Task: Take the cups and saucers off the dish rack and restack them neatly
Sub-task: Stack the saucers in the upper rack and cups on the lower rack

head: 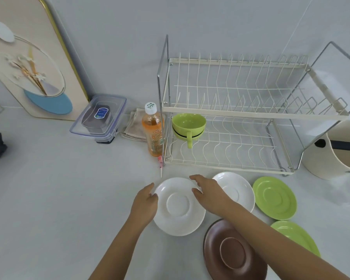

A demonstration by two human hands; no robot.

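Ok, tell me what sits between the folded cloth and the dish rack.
The head view shows an orange drink bottle standing upright between the folded cloth and the dish rack's left end, close against the rack's chrome post.

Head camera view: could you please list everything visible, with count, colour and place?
white saucers: 2, white, counter in front of the rack; the left one held at its rim by both hands
green saucers: 2, green, counter at right
brown saucer: 1, brown, near edge
green cups: apparently 2 nested, lower rack shelf, left end
dish rack: 1, white wire, two tiers
bottle: 1, orange drink, left of rack
lidded container: 1, clear
folded cloth: 1, beige
pot: 1, cream, far right
framed picture: 1, against wall
left hand: saucer's left rim
right hand: saucer's right rim
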